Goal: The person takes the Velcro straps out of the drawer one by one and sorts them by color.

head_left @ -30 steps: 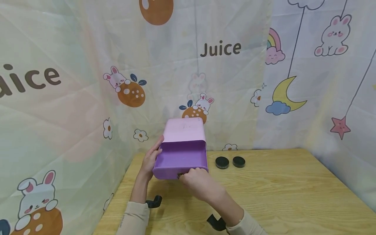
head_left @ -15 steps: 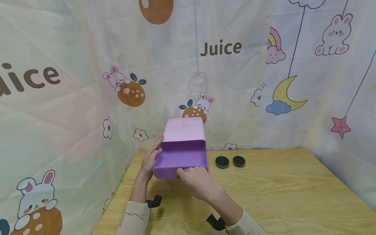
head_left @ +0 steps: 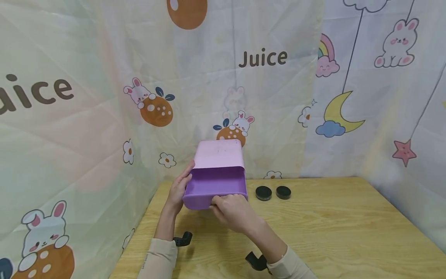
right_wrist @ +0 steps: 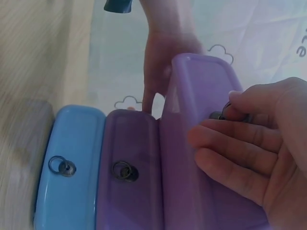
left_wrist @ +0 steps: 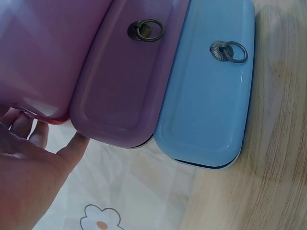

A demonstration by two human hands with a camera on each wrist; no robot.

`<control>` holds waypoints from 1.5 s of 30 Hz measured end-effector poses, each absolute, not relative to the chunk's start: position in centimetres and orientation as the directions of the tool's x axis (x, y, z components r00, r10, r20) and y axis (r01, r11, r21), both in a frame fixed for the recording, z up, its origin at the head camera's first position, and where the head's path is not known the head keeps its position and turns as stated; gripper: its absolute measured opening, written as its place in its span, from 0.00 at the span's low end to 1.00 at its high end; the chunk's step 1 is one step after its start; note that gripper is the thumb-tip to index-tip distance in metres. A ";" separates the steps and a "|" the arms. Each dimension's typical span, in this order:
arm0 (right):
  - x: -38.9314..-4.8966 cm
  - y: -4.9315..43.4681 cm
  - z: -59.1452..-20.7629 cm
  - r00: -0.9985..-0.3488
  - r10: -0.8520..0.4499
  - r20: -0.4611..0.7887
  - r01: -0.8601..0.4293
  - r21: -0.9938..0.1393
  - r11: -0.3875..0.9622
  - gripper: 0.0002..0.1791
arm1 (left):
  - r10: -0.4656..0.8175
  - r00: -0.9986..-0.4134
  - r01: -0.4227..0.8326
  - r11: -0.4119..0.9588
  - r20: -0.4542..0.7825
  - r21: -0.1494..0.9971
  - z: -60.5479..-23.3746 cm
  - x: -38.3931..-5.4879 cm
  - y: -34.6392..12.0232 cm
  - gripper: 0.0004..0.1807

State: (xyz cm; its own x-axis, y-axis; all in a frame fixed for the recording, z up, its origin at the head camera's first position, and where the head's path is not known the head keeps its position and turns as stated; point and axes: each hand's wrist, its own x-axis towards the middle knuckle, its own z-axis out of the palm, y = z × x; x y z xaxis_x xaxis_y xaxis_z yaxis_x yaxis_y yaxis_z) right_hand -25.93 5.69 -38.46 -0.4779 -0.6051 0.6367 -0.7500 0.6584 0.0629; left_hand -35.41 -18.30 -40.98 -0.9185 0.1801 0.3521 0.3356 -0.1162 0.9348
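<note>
A small drawer cabinet with a pink top (head_left: 217,153) stands at the back of the table. Its top drawer (head_left: 196,202), light purple, is pulled out and shows a bare inside. My right hand (head_left: 235,212) is at the drawer front; in the right wrist view its thumb and index finger pinch the metal ring pull (right_wrist: 225,111). My left hand (head_left: 177,193) rests against the cabinet's left side, fingers extended along it. Below, the darker purple middle drawer (left_wrist: 120,86) and the blue bottom drawer (left_wrist: 211,105) are closed, each with a ring pull.
Two round black discs (head_left: 263,193) lie on the wooden table (head_left: 331,224) to the right of the cabinet. Printed fabric (head_left: 278,116) hangs close behind and at both sides. Black wrist camera mounts (head_left: 257,261) stick out near both forearms.
The drawer front has shifted slightly inward and up in the head view, my right hand moving with it. My left hand keeps its place on the cabinet's side.
</note>
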 end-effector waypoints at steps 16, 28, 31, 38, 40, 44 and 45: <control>-27.7 5.7 -38.7 -0.484 -0.574 0.661 -0.761 0.005 0.648 0.07 | 0.195 -0.904 0.372 -0.083 0.381 0.924 -41.4 -35.3 -18.4 0.27; -30.5 5.9 -39.3 -0.535 -0.506 0.676 -0.753 -0.110 0.649 0.07 | 0.204 -0.904 0.364 -0.092 0.376 0.927 -41.7 -35.4 -18.4 0.27; -31.4 5.9 -39.4 -0.542 -0.468 0.698 -0.762 -0.173 0.624 0.06 | 0.195 -0.905 0.368 -0.084 0.378 0.926 -41.6 -35.6 -18.4 0.28; -32.7 5.7 -39.8 -0.553 -0.397 0.733 -0.749 -0.228 0.622 0.08 | 0.201 -0.894 0.393 -0.073 0.399 0.917 -41.3 -35.9 -18.5 0.29; -32.9 5.7 -39.7 -0.559 -0.387 0.733 -0.742 -0.234 0.628 0.08 | 0.199 -0.896 0.391 -0.068 0.397 0.918 -41.3 -35.9 -18.4 0.29; -33.2 5.5 -39.6 -0.580 -0.378 0.721 -0.728 -0.252 0.637 0.09 | 0.193 -0.901 0.385 -0.061 0.389 0.921 -41.2 -35.9 -18.3 0.30; -33.3 5.5 -39.5 -0.588 -0.377 0.715 -0.723 -0.257 0.641 0.09 | 0.187 -0.904 0.381 -0.060 0.386 0.922 -41.3 -35.9 -18.3 0.30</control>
State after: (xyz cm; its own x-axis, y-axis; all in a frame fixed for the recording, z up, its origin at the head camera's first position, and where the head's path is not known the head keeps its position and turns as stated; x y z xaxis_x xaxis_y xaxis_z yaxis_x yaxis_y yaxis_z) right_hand -33.27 5.52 -39.55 -0.5884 -0.3769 0.7154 -0.7231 0.6411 -0.2570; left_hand -35.88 -18.26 -41.28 -0.9035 0.1867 0.3857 0.3814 -0.0596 0.9225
